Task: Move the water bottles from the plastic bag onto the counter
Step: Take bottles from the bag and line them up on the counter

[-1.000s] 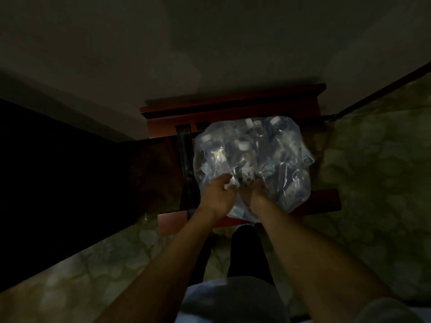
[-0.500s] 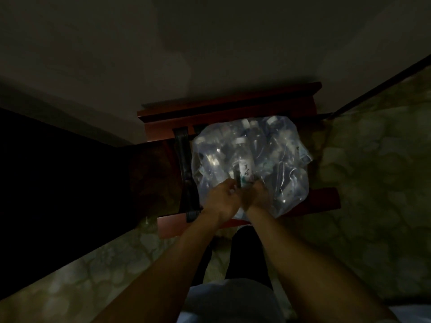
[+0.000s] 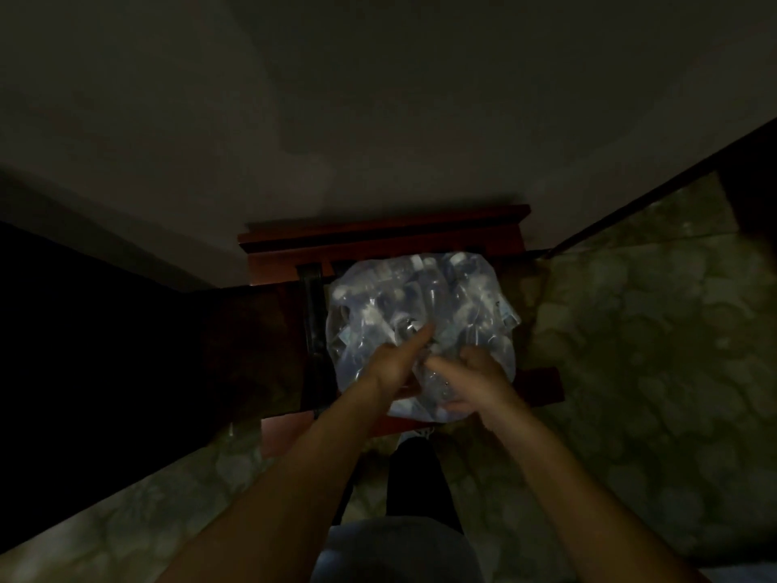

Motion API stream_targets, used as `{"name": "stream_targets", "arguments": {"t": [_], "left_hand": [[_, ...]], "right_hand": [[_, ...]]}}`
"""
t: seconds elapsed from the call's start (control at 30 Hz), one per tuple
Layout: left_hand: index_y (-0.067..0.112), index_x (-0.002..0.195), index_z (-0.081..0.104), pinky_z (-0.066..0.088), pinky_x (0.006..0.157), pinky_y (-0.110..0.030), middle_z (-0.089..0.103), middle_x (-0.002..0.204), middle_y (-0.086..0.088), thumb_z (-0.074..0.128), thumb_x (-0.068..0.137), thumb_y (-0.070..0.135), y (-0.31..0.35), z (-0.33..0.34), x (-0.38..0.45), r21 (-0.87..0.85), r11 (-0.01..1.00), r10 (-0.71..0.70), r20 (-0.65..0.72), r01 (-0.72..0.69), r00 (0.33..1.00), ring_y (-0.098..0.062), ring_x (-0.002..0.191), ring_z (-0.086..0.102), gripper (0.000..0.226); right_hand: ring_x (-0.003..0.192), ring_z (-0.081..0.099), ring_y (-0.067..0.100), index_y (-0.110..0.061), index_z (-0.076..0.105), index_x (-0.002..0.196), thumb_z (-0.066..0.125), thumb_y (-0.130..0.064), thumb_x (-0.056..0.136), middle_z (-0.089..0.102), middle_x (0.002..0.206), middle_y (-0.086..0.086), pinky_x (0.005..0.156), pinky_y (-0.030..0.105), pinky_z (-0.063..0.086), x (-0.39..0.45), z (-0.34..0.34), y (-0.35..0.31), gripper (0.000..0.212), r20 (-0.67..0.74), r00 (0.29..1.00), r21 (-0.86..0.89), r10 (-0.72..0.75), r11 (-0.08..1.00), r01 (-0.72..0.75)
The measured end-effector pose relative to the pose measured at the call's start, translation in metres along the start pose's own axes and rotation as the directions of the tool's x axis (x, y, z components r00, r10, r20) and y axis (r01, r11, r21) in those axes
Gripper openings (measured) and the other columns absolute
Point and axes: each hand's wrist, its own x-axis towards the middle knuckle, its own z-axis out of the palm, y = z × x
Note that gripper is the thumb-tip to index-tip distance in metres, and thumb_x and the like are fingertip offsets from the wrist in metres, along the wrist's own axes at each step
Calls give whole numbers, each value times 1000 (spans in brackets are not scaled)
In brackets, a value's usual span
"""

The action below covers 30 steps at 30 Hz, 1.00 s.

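Hands (image 3: 395, 363) now apart — bag (image 3: 462, 296) unmoved

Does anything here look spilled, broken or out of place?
No spill or damage shows. The clear plastic bag of water bottles sits on a red wooden chair, its near end overhanging the seat where both hands work. The dim light hides finer detail.

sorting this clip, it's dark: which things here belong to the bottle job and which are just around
Part of the job:
- plastic bag
- water bottles inside it
- left hand and right hand, both at the bag

Just around:
- red wooden stand under the bag
- dark strap beside it
- patterned floor
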Motion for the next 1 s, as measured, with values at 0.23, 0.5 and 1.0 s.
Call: {"name": "stream_targets", "arguments": {"t": [0.23, 0.5, 1.0], "left_hand": [[1, 98, 66, 56, 75, -36, 74, 85, -15, 53, 98, 19, 21, 3, -20, -320, 934, -85, 231, 159, 969, -25, 84, 67, 23], [0, 80, 66, 50, 74, -28, 64, 73, -14, 51, 85, 11, 11, -17, -47, -365, 928, 6, 199, 69, 980, -24, 69, 63, 19], [18, 98, 68, 56, 60, -30, 77, 80, -4, 73, 85, 28, -6, -70, -54, -356, 886, 260, -148, -296, 954, -17, 67, 74, 17]], "right_hand": [[94, 66, 17, -24, 56, 110, 61, -73, 45, 66, 103, 0, 77, 38, 59, -19, -9, -33, 82, 174, 977, -328, -126, 928, 178], [81, 71, 18, -21, 67, 96, 63, -65, 77, 72, 88, 3, 60, 26, 56, -1, -24, -36, 47, 164, 986, -7, -21, 1000, 23], [117, 52, 27, -11, 46, 139, 62, -22, 93, 53, 135, 12, 102, 35, 42, 99, 89, 5, 50, 82, 993, -42, -87, 995, 91]]}}
